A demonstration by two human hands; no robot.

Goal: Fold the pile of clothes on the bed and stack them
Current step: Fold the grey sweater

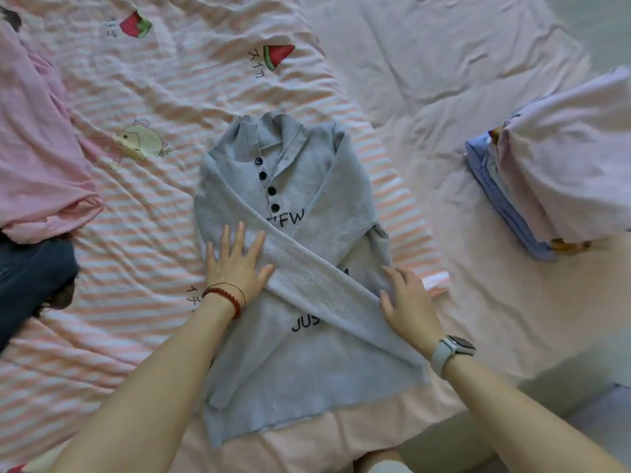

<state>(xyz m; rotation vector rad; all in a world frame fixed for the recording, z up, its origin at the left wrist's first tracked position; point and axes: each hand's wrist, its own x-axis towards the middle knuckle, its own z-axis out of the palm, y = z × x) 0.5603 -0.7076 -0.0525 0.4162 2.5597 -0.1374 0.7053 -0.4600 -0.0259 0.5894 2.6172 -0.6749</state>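
A grey knit sweater (300, 186) with dark buttons and black lettering lies face up on the bed, its two sleeves crossed over the chest. My left hand (235, 261) lies flat with spread fingers on the sweater's left side, on the sleeve. My right hand (408, 298) rests with relaxed fingers on the sweater's right edge, at the end of the crossed sleeve. At the right stands a stack of folded clothes (553, 186), lilac on top, blue below. A pink garment (41, 148) and a dark blue garment (30, 278) lie unfolded at the left.
The bed carries a pink-and-white striped quilt (143, 206) with fruit and animal prints, and a plain pale pink sheet (444, 97) to the right. The bed's front edge runs along the bottom right, with grey floor (601, 414) beyond.
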